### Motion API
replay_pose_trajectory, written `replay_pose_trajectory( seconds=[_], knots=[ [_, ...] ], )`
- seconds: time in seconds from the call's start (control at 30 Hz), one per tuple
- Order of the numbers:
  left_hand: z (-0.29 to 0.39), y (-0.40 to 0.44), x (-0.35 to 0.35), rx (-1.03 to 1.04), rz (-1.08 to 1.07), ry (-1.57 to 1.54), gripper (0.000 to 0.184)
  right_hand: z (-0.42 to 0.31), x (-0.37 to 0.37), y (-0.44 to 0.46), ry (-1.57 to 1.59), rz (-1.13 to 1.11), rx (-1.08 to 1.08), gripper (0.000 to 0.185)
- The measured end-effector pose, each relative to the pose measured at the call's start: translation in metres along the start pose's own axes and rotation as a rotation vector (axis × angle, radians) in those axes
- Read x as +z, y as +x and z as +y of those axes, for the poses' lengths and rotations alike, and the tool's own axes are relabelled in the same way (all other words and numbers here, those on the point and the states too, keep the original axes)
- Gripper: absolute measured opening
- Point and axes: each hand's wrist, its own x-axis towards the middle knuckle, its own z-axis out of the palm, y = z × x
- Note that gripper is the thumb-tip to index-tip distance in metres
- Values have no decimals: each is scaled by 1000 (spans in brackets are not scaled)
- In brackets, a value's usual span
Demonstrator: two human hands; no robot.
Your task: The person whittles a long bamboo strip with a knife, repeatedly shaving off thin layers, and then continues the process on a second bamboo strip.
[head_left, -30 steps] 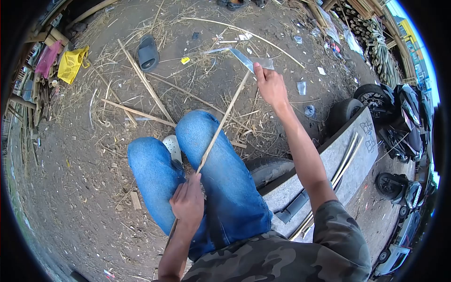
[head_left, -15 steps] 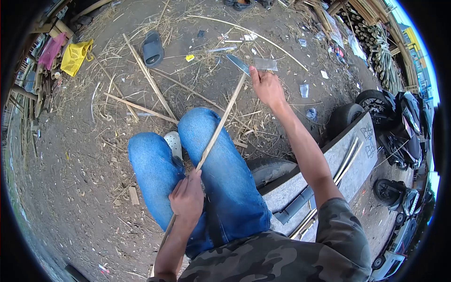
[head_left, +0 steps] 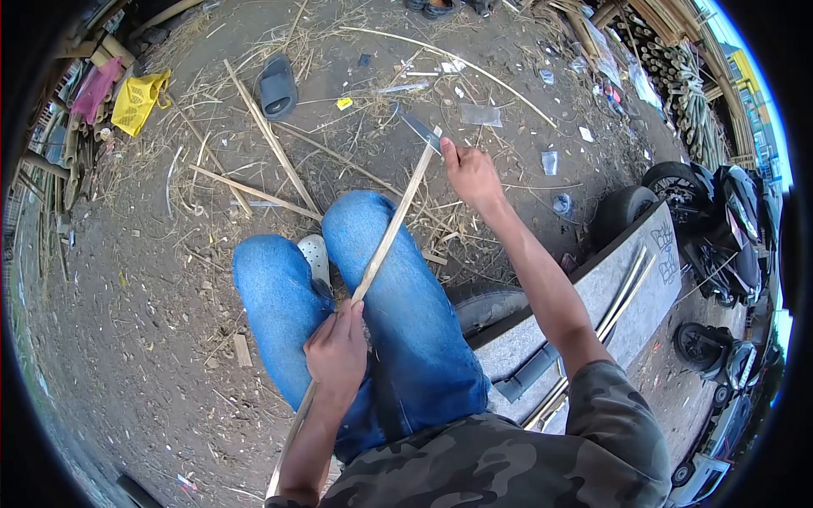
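Note:
My left hand (head_left: 337, 349) is closed around a long bamboo strip (head_left: 390, 230), which slants over my right thigh, its lower part running down beside my left forearm. Up at the strip's far end, my right hand (head_left: 471, 173) grips a knife, with the handle hidden in the fist. The knife's blade (head_left: 420, 132) points up and left and lies across the strip near its tip. Both of my knees, in blue jeans (head_left: 356, 222), are bent below the strip.
Beside me on the right is a grey board (head_left: 631, 288) with thin strips and a dark sheath-like object (head_left: 529, 372). A grey slipper (head_left: 278, 87), bamboo pieces (head_left: 269, 140) and shavings lie on the ground. Motorbikes (head_left: 737, 229) stand at the right.
My right hand and the knife have moved down and left, and the blade now crosses the strip near its far end. My left hand has shifted slightly, still holding the strip.

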Motion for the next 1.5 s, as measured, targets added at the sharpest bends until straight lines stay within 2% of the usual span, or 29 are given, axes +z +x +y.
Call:
replay_pose_trajectory(
  seconds=[0.53, 0.6, 0.73, 0.8, 0.87, 0.93, 1.03, 1.13, 1.27, 1.5],
  knots=[
    [2, -1, -4, -71, -12, -80, 16, -1, -1, -23, 76, 6, 25, 64],
    [3, 0, -3, -98, -24, -121, 18, -8, 10, -49, 129, -239, 1, 64],
    [2, 0, 0, -96, 17, -113, 15, -31, -2, -86, 150, -266, 24, 59],
    [0, 0, -1, -74, 14, -115, 15, -26, -8, -83, 125, -192, -73, 59],
    [2, -2, -1, -33, 22, -81, 14, -28, -29, -53, 55, -100, 27, 58],
    [3, -4, 1, -19, 32, -91, 14, -21, -40, -19, 62, 37, 34, 60],
    [1, -5, 3, 9, 43, -80, 13, -12, -43, 16, 45, 122, 26, 61],
    [1, -4, 4, 32, 32, -17, 12, -9, -29, 20, 25, 122, -45, 62],
    [2, -3, 2, 20, 20, 0, 13, -16, -3, 0, -5, -16, 3, 62],
    [-1, -6, 1, 4, 37, 2, 13, -23, 0, -33, 29, -56, -14, 59]
  ],
)
